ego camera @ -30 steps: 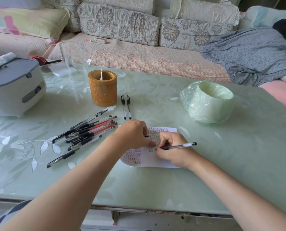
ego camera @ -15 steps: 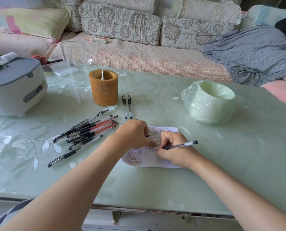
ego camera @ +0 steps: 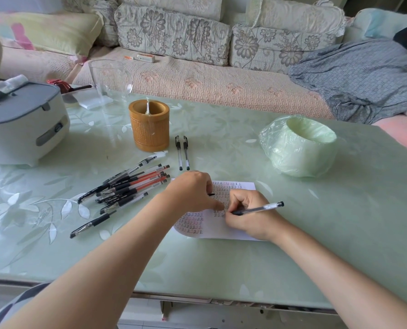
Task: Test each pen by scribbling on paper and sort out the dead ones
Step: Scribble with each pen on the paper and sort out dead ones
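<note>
As our right hand [ego camera: 248, 216] pinches the pen [ego camera: 259, 208], tip leftward on the paper [ego camera: 233, 232], barrel running rightward, left hand [ego camera: 190, 189] curled on the sheet, its grip we cannot tell

The single view looks from the person's head, over the near edge of the table [ego camera: 340, 210], facing forward and down toward the sofa [ego camera: 197, 77] beyond. It sits close: both forearms enter from the bottom, and the left hand [ego camera: 193, 189] and right hand [ego camera: 247, 212] fall mid-frame. The wide lens seems to bow the table's edges; the cooker [ego camera: 19, 124] is cropped at left.
</note>
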Action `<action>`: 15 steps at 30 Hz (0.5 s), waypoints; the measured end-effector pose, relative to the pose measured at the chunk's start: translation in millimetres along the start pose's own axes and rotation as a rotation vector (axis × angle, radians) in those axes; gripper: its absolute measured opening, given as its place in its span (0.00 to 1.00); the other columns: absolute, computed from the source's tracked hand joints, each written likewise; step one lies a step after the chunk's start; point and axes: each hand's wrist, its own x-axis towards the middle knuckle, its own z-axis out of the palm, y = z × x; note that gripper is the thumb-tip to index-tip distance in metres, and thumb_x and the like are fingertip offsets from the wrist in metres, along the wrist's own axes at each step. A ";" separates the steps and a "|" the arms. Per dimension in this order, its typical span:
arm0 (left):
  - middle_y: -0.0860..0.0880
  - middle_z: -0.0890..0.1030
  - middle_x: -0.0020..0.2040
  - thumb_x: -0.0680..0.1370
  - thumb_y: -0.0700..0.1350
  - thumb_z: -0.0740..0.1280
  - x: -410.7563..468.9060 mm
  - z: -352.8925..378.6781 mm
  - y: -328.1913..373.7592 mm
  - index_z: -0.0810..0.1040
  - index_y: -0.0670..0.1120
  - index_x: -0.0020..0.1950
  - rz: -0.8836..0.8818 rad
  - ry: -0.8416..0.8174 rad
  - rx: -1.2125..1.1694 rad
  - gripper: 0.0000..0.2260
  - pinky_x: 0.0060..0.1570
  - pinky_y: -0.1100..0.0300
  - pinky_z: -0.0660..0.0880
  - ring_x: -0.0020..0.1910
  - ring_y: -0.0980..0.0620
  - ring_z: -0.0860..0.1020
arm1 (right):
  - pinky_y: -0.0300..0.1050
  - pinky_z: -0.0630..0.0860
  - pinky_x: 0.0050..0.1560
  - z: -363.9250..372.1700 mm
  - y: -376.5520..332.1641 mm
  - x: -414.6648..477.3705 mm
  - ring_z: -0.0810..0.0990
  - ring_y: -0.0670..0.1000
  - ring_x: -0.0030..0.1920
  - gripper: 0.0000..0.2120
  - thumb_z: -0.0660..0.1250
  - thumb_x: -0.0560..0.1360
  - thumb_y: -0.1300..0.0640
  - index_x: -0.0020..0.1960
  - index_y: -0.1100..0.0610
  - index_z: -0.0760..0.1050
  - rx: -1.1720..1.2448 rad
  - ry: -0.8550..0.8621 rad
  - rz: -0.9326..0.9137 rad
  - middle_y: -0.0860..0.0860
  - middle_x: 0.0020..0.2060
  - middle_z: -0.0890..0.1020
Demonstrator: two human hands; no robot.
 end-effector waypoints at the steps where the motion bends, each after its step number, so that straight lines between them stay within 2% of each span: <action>1: 0.52 0.78 0.45 0.63 0.63 0.77 0.2 -0.2 0.1 0.79 0.49 0.48 0.000 -0.002 -0.001 0.24 0.43 0.56 0.77 0.45 0.52 0.76 | 0.40 0.62 0.31 0.4 -0.2 0.0 0.66 0.46 0.30 0.06 0.66 0.63 0.61 0.32 0.59 0.68 0.002 0.000 -0.001 0.46 0.27 0.70; 5: 0.53 0.77 0.44 0.63 0.64 0.77 0.4 -0.1 0.1 0.78 0.50 0.48 -0.005 -0.003 0.001 0.24 0.41 0.58 0.75 0.44 0.53 0.76 | 0.39 0.61 0.30 1.5 -1.6 -0.2 0.65 0.46 0.29 0.06 0.66 0.63 0.61 0.32 0.57 0.68 0.004 0.002 0.012 0.44 0.26 0.69; 11: 0.53 0.78 0.44 0.63 0.64 0.76 -1.1 0.0 0.3 0.79 0.49 0.48 0.015 0.009 0.016 0.23 0.43 0.57 0.76 0.44 0.53 0.76 | 0.43 0.58 0.32 -0.2 -1.8 -0.2 0.64 0.48 0.30 0.07 0.65 0.61 0.61 0.33 0.62 0.66 -0.012 0.001 0.026 0.49 0.27 0.67; 15: 0.53 0.77 0.44 0.64 0.64 0.76 -2.0 -1.3 0.6 0.78 0.49 0.48 0.019 -0.008 0.014 0.23 0.43 0.57 0.76 0.43 0.53 0.75 | 0.40 0.60 0.30 -2.5 -3.4 0.2 0.65 0.46 0.28 0.09 0.67 0.65 0.65 0.32 0.58 0.67 0.112 0.042 0.042 0.46 0.26 0.69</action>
